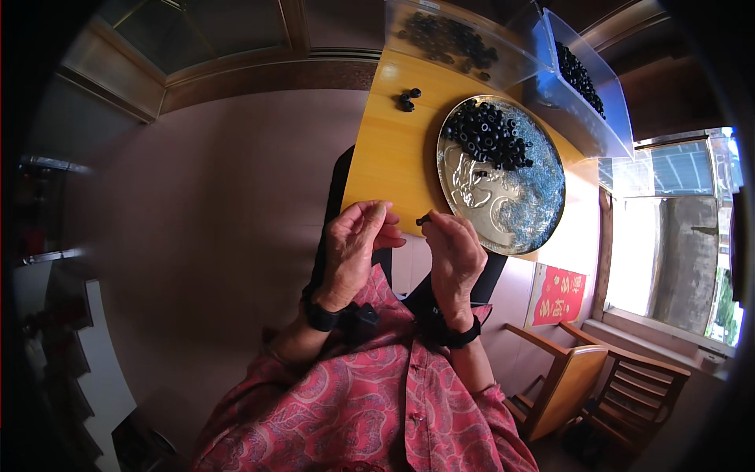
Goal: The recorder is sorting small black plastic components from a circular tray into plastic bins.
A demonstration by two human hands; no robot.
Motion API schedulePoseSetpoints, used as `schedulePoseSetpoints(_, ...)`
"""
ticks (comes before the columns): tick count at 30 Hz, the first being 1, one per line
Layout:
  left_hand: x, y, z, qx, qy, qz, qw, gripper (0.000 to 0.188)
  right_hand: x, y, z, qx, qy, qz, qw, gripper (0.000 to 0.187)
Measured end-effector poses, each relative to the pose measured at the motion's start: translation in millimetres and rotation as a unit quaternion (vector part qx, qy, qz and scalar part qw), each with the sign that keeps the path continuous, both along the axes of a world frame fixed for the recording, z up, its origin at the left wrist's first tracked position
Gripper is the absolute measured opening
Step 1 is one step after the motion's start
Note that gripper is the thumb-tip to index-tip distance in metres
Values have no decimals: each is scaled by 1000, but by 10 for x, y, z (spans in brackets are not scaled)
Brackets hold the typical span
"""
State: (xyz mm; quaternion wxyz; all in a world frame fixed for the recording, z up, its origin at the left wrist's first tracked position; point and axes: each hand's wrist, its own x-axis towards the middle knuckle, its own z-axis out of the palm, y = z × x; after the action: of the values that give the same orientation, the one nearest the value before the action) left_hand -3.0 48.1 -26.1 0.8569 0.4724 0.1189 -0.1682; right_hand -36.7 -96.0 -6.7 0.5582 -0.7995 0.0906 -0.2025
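My right hand (454,256) pinches a small black part (423,220) between thumb and fingertips, just past the table's near edge. Close to its left, my left hand (358,240) has thumb and forefinger pressed together, the other fingers curled; whatever is in that pinch is too small to make out. Beyond the right hand, a round metal tray (464,206) lies on the yellow wooden table (385,157). A heap of black ring-shaped parts (487,138) fills its far side, and many tiny silvery-blue pieces (535,200) spread along its right side.
Several loose black parts (407,100) lie left of the tray. At the table's far end is a clear plastic box (503,47) with black parts. A translucent bin (617,130) of black pieces stands at right. Wooden chairs (566,385) are by the window.
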Motion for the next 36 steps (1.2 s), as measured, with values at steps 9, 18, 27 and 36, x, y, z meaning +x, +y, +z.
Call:
schedulePoseSetpoints(9,79,60,-11,-24,-16,52,998,19,174,-41,-298,-350,-117,71,927,24)
schedulePoseSetpoints(18,-7,88,17,-25,-6,38,999,19,113,-4,-2,-287,-175,1,942,19)
schedulePoseSetpoints(27,13,11,19,10,-48,9,999,19,44,-69,-136,172,-6,-42,984,12)
schedulePoseSetpoints(36,-106,-112,173,73,-174,-95,977,24,-137,-106,102,376,68,-4,924,19)
